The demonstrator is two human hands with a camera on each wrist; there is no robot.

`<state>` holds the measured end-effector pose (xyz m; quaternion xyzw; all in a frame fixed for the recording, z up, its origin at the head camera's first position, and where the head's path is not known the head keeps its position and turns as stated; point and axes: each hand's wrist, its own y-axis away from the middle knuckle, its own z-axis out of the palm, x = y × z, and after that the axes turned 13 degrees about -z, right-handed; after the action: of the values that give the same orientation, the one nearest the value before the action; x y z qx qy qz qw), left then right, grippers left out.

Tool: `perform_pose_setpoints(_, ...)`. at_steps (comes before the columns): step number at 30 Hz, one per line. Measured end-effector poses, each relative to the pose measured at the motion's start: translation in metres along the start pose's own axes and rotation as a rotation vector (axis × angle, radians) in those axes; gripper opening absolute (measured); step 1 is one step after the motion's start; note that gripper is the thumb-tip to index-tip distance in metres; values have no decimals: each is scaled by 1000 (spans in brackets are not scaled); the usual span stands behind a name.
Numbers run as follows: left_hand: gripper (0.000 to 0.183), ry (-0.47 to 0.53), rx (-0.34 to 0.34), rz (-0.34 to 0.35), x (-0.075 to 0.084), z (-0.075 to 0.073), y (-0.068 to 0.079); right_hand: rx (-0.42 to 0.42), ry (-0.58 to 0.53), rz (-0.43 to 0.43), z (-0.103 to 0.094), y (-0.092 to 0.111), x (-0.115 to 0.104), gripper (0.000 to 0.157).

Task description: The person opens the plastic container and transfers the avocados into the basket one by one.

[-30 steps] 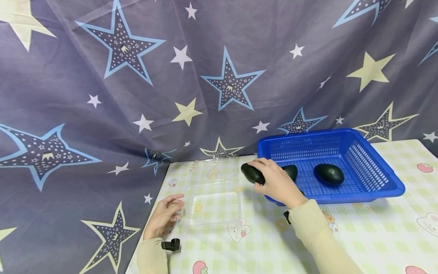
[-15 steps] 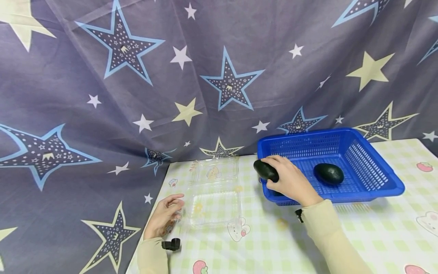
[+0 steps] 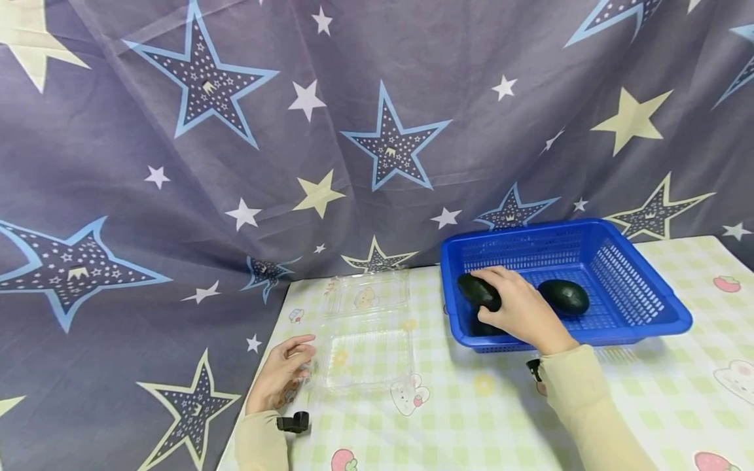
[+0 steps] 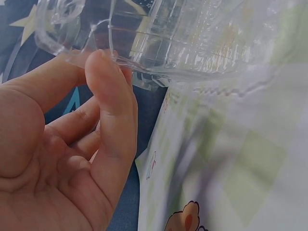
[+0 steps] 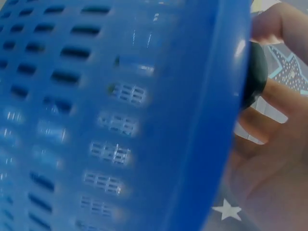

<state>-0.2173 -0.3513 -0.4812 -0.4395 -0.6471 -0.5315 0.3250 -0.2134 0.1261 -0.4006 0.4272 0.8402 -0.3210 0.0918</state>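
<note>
My right hand (image 3: 521,307) grips a dark green avocado (image 3: 478,292) at the left end of the blue plastic basket (image 3: 654,275). In the right wrist view the basket wall (image 5: 192,120) hides most of that avocado (image 5: 256,77). Another avocado (image 3: 563,297) lies on the basket floor, and a dark one (image 3: 484,325) shows partly below the held one. At the left, a clear plastic clamshell container (image 3: 371,360) lies open with its lid (image 3: 368,294) toward the curtain. My left hand (image 3: 281,373) pinches the container's left edge (image 4: 115,57) between thumb and fingers.
A checked tablecloth (image 3: 448,405) with cartoon prints covers the table. Behind it hangs a dark curtain (image 3: 283,150) with stars, close to the basket's back and the lid. The basket's rim stands well above the table.
My right hand has moved to the right with the avocado, from beside the basket's left rim to inside that end. The left hand and the clear container have stayed in place.
</note>
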Motion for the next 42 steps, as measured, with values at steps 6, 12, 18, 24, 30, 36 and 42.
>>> perform_pose_setpoints(6,50,2,-2,12,0,0,-1,-12,5,52,-11,7,8,62)
perform_pose_setpoints(12,52,1,-1,6,0,1,0,-24,-5,79,-17,16,15,62)
perform_pose_setpoints(18,53,-17,-2,17,0,1,3,-19,0,78,-17,23,22,59)
perform_pose_setpoints(24,54,-23,-9,22,1,1,3,-31,8,100,-19,28,28,60)
perform_pose_setpoints(30,54,-21,-5,3,1,1,4,-59,10,127,-17,32,33,59)
perform_pose_setpoints(36,53,-20,-7,11,1,1,3,-74,22,157,-13,34,38,59)
perform_pose_setpoints(42,53,-30,-5,16,1,0,3,-117,20,196,-11,34,41,62)
